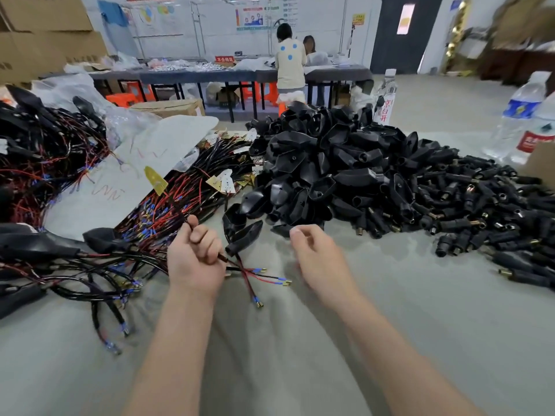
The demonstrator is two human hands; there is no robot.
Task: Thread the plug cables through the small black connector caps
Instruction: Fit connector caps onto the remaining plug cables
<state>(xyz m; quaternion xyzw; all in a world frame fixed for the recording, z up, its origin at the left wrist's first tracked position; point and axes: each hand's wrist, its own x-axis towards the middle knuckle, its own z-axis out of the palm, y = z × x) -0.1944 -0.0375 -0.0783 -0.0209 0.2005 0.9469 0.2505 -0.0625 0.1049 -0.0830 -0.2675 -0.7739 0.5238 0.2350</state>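
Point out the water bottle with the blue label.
The blue-labelled bottle stands near the right edge, just left of and behind the red-labelled bottle. The third bottle, behind the black shell pile, has a white label with red characters.

You can read 不合格区 in white on the small red sign (224, 59) on the far grey table (195, 75), and red 白开 on the clear plastic bottle's (389, 82) white label (385, 113).
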